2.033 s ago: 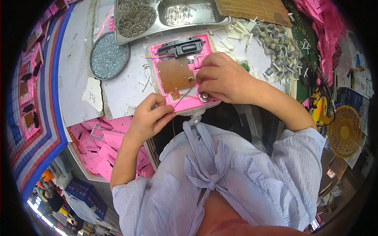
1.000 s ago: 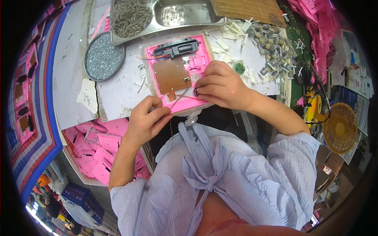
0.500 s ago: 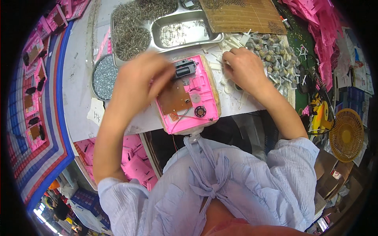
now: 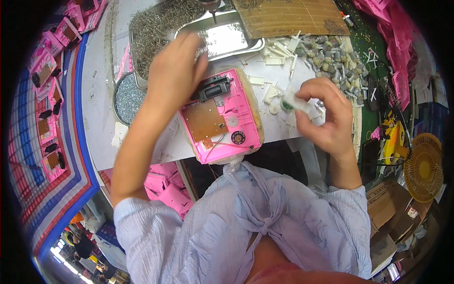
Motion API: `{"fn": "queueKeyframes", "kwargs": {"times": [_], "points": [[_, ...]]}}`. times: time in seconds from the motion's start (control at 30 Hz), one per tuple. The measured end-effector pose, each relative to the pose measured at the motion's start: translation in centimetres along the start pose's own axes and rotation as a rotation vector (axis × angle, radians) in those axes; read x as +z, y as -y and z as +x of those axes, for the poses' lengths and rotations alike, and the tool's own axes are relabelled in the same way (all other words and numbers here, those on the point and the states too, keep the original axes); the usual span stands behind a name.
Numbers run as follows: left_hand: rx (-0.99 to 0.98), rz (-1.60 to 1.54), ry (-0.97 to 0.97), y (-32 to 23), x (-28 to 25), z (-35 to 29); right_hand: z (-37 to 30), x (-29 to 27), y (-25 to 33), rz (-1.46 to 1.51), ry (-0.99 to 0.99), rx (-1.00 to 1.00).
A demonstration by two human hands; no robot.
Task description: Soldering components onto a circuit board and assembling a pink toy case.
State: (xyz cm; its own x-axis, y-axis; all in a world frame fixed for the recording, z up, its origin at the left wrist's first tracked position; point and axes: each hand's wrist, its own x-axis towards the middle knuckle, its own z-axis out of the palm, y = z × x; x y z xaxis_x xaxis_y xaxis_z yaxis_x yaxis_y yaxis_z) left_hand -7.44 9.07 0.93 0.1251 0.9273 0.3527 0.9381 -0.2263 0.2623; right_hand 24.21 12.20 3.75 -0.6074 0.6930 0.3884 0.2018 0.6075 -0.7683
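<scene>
In front of me a pink plastic housing [image 4: 242,106] rests on a padded base, its inside facing up. It carries a brown circuit board [image 4: 205,120], a black battery-box-like part [image 4: 215,89], a small round speaker [image 4: 238,137] and thin wires. My left hand [image 4: 177,68], smeared by motion, is over the near edge of a metal tray [image 4: 257,46] full of small springs [image 4: 163,28]; its fingertips are blurred. To the right of the housing, my right hand [image 4: 328,116] pinches a small white plastic part [image 4: 305,105], also blurred, between thumb and fingers.
A screwdriver bit [image 4: 214,18] hangs over the tray. Cardboard [image 4: 288,16] covers the tray's right end. Small grey motors [image 4: 326,54] and white plastic pieces [image 4: 276,57] lie at the right. A bowl of screws [image 4: 128,99] stands left. Pink housings [image 4: 47,97] line the far left.
My left hand has moved up from beside the housing to the spring tray. My right hand has come back toward me and right, from the white pieces, with a white part. The screwdriver bit has come into view.
</scene>
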Motion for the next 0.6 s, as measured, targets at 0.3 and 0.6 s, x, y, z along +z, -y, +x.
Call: {"fn": "queueKeyframes", "kwargs": {"times": [0.3, 0.6], "points": [[-0.818, -1.661, 0.112, -8.9, -2.7, -12.0, 0.7, 4.3, 1.6, 0.207, 0.194, -0.159], [-0.831, -1.516, 0.280, -9.9, -2.6, -13.3, 0.1, 5.1, 1.9, 0.104, 0.323, -0.332]]}}
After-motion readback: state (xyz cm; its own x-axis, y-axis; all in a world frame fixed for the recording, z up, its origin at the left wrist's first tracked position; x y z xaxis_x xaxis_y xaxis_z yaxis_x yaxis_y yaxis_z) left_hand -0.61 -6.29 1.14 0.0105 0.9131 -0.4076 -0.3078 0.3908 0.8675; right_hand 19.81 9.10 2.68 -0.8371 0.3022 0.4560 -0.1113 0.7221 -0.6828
